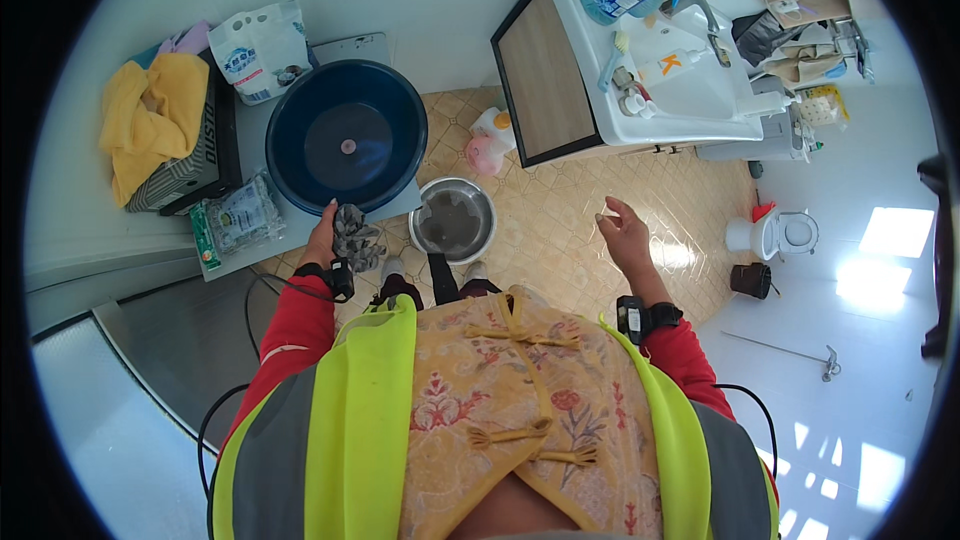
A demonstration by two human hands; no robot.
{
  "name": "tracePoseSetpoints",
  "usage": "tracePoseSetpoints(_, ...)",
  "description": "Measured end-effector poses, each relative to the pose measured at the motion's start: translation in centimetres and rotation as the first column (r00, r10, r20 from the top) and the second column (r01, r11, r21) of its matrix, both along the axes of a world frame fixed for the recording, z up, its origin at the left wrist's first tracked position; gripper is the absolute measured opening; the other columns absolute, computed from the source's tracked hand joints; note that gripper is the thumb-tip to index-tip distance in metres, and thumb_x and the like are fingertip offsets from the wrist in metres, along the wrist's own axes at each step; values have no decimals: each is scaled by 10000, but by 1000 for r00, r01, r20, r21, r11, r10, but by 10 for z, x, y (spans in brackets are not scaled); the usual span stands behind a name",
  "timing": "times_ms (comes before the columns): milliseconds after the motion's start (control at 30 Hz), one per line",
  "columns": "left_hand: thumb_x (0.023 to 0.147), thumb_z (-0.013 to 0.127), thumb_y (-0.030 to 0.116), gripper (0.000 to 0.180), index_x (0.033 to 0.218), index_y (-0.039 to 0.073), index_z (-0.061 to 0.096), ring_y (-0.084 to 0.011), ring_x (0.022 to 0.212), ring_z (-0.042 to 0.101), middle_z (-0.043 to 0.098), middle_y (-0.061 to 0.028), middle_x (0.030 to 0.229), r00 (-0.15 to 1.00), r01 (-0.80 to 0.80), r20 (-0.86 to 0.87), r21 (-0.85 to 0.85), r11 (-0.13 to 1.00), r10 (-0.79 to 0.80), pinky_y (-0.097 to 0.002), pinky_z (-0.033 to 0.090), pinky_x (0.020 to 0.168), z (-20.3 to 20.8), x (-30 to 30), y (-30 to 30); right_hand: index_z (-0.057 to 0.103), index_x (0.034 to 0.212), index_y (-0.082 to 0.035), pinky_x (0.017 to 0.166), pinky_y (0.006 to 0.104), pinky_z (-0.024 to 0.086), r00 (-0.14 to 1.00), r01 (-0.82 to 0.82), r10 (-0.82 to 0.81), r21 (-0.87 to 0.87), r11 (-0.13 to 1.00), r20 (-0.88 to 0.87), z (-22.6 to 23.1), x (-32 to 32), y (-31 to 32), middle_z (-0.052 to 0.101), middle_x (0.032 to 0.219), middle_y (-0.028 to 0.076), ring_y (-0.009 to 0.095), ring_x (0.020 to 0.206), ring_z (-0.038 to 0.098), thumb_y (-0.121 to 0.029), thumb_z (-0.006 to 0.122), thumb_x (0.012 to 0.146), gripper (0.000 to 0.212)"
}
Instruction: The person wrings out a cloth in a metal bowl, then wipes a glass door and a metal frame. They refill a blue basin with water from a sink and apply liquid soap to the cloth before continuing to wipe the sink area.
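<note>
My left hand [322, 238] is closed on a bunched grey cloth [357, 237], held just below the rim of a dark blue basin [283, 155]. That basin rests on a grey bench and looks wet inside, with a round drain plug at its bottom. To the right of the cloth, a metal basin [487, 230] stands on the floor with murky water [448, 222] in it. My right hand [628, 240] hangs over the tiled floor, its fingers loosely bent and apart, holding nothing.
Yellow cloth [155, 120] lies on a box [190, 165] left of the blue basin, near a white pouch [262, 52]. A washbasin cabinet [545, 80] juts out ahead; a pink-and-white bottle [487, 152] stands beside it. Farther right are a toilet [775, 236] and a dark bucket [750, 281].
</note>
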State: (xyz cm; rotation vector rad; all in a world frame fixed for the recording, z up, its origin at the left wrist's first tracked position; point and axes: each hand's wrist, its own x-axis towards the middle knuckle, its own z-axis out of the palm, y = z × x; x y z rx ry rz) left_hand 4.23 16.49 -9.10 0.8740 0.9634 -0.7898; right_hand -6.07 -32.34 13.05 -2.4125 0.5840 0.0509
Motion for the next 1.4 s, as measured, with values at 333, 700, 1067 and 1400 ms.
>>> tracePoseSetpoints(333, 789, 681, 572, 446, 802, 126, 676, -235, 635, 647, 694, -55, 768, 987, -149, -35, 170, 974, 157, -398, 549, 618, 3, 3, -20, 592, 1197, 6, 740, 333, 515, 950, 2, 43, -143, 990, 309, 33, 183, -55, 659, 1000, 140, 239, 788, 652, -291, 673, 833, 476)
tracePoseSetpoints(700, 710, 691, 447, 501, 962, 19, 626, -212, 510, 415, 538, -76, 752, 978, -208, 117, 469, 858, 173, -389, 331, 466, -57, 9, -21, 516, 1239, 120, 980, 395, 426, 983, -22, 97, -422, 906, 159, -25, 265, -78, 583, 1191, 312, 403, 1157, 551, -509, 611, 825, 759)
tracePoseSetpoints(1067, 807, 639, 170, 289, 1046, 12, 603, -206, 742, 651, 662, -79, 882, 858, -491, 300, 232, 840, 418, -346, 543, 688, 44, -111, -18, 435, 1355, 34, 666, 274, 471, 901, -31, 59, -73, 997, 430, 10, 214, -25, 621, 884, 39, 125, 719, 557, -112, 598, 858, 543)
tracePoseSetpoints(1400, 811, 617, 167, 316, 1081, 7, 581, -262, 841, 655, 660, -124, 974, 809, -583, 140, 318, 747, 572, -370, 536, 785, 82, -269, 1, 523, 1287, -12, 620, 232, 448, 779, -534, 626, 558, 635, 33, -149, 172, 216, 599, 849, 8, 64, 709, 523, -86, 621, 869, 435)
